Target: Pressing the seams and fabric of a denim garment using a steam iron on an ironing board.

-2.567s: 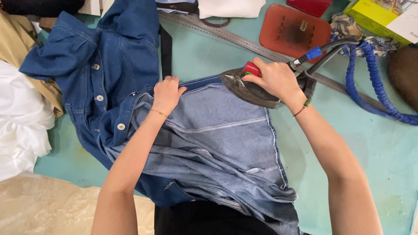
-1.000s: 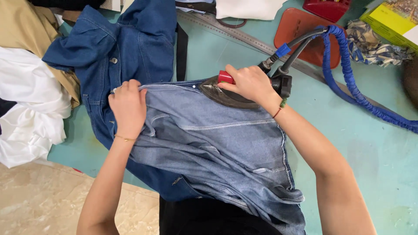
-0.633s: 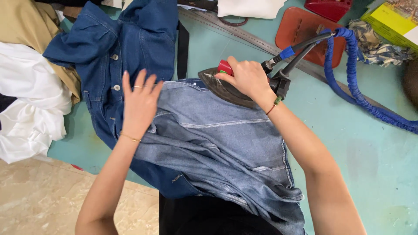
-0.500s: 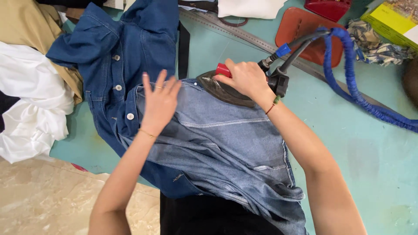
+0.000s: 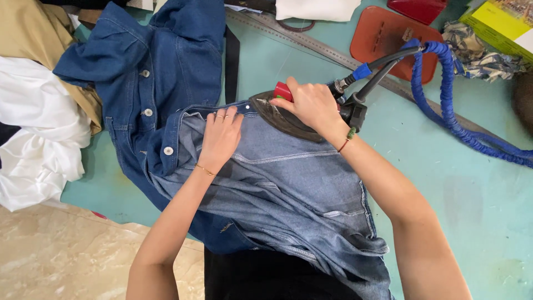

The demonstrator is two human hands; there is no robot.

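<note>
Starting at the left edge of the head view, a heap of white cloth (image 5: 39,144) lies on the teal table (image 5: 477,200), with a tan garment (image 5: 39,39) above it, both touching the spread denim jacket (image 5: 183,61). The jacket's dark blue front, with its row of metal buttons (image 5: 147,112), extends toward the top of the frame; its paler inner side (image 5: 288,194) is turned up and runs down toward the person's body. The left hand (image 5: 220,139) rests palm down on this paler panel just below the upper hem — fingers extended, close together, pressing flat, gripping nothing. A thin bracelet (image 5: 204,170) sits at that wrist. Just beside it to the right, the iron (image 5: 283,118) stands with its soleplate on the same hem edge, nose pointing left. The right hand (image 5: 311,105) is wrapped around the iron's handle, fingers curled tight over it, with the red handle end (image 5: 283,90) showing at the fingertips. A blue hose (image 5: 444,105) and a black cord lead from the iron's rear toward the right. Beyond the iron, a long metal ruler (image 5: 311,41) crosses the table diagonally, an orange-red iron rest (image 5: 388,39) lies on the table just beyond it, and a yellow-green box (image 5: 499,28) occupies the upper right corner — well apart from both hands.
</note>
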